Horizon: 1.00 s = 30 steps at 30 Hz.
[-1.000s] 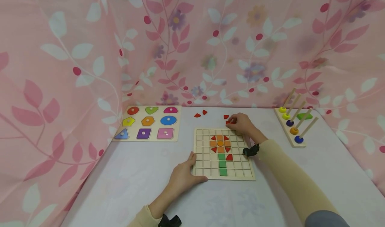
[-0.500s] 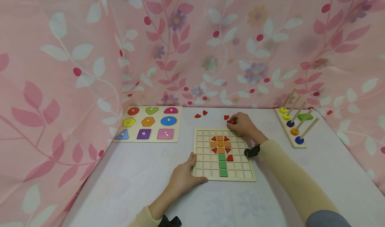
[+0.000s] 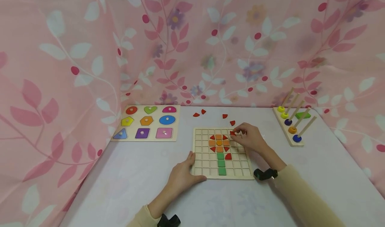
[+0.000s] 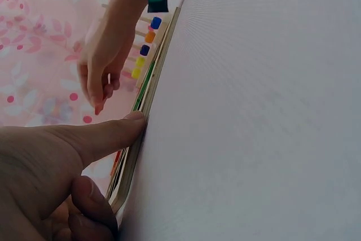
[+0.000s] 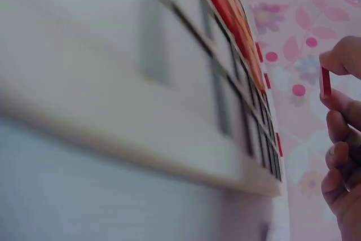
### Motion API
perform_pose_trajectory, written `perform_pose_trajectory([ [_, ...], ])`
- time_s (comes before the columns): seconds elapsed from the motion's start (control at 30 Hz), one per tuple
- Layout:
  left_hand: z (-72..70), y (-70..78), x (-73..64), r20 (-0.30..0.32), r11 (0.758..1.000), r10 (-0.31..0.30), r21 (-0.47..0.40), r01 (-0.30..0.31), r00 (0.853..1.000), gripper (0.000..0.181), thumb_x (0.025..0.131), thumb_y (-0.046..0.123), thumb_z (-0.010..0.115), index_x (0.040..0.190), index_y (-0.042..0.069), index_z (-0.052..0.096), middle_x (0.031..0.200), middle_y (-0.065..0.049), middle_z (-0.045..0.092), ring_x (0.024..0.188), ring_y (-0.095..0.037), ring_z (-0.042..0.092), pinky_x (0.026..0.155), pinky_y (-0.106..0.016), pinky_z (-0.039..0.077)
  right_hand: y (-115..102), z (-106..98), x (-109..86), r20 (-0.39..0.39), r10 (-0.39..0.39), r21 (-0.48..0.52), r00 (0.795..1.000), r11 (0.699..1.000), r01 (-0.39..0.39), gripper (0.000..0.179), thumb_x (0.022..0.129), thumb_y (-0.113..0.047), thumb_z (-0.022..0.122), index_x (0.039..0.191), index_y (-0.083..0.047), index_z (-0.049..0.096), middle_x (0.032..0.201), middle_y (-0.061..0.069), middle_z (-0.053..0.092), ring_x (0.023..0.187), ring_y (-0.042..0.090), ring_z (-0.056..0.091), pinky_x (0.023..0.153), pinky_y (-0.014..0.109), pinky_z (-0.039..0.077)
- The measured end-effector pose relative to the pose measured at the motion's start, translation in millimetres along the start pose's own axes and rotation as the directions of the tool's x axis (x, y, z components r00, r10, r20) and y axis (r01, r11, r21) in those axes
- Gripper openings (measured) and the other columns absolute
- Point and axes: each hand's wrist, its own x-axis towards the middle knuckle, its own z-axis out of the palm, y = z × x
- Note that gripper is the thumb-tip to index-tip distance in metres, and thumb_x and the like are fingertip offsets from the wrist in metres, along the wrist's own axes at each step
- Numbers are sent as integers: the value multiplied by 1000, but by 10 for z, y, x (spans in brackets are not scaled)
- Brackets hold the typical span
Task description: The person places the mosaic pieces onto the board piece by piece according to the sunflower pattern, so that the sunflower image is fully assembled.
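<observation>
Over the far right part of a wooden grid board (image 3: 207,165), my right hand (image 3: 250,138) pinches a small red quarter-round piece (image 3: 232,133) between thumb and fingertip. In the right wrist view the red piece (image 5: 325,83) is seen edge-on, above the board surface. My left hand (image 3: 181,177) holds the board's near left corner, its thumb along the front edge (image 4: 127,165) and fingers at the left side. On the board, orange squares (image 3: 220,149) surround an orange disc (image 3: 219,142), with red triangles at their corners. Green squares (image 3: 221,163) run below, one red piece (image 3: 228,156) beside the top one.
Several loose red pieces (image 3: 225,116) lie beyond the board. A shape puzzle (image 3: 176,125) with knobbed pieces lies at the left. On the right stands a peg stand (image 3: 288,133) with coloured beads, a green piece (image 3: 303,115) behind it. A floral curtain (image 3: 192,46) borders the table.
My right hand has lifted a red piece from the table beyond the board and moved it nearer, over the grid. The left hand stays at the corner.
</observation>
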Motion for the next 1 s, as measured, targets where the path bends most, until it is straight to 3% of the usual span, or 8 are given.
perform_pose_trajectory([
  [0.13, -27, 8, 2, -6, 1000, 0, 6, 0, 1000, 104, 78, 42, 95, 158, -2, 45, 167, -17, 38, 148, -36, 48, 109, -54, 50, -41, 38, -335, 45, -16, 27, 999, 1000, 15, 16, 86, -17, 89, 98, -11, 80, 89, 2, 67, 80, 20, 53, 68, 26, 42],
  [0.3, -47, 3, -3, -13, 1000, 6, 16, -5, 1000, 103, 78, 42, 95, 157, -3, 45, 167, -18, 38, 148, -37, 48, 110, -55, 49, -21, 60, -552, 78, -29, 17, 997, 999, 27, 18, 84, -20, 91, 96, -15, 79, 89, -5, 66, 81, 14, 52, 69, 25, 42],
  [0.67, -52, -10, 0, -12, 1000, 3, 16, -2, 1000, 103, 78, 40, 95, 157, -3, 45, 167, -19, 38, 149, -37, 47, 110, -56, 48, 37, 183, -672, 87, -101, 40, 991, 994, 98, 19, 87, -21, 90, 101, -18, 78, 97, -8, 67, 81, 10, 54, 69, 24, 46],
  [1.0, 3, 16, -18, -7, 1000, 4, -2, -4, 1000, 104, 78, 42, 95, 158, -2, 45, 168, -18, 37, 149, -37, 47, 109, -56, 49, 95, 176, -736, 43, -87, 69, 995, 994, 84, 18, 87, -19, 89, 102, -20, 79, 99, -8, 70, 87, 10, 59, 76, 23, 49],
])
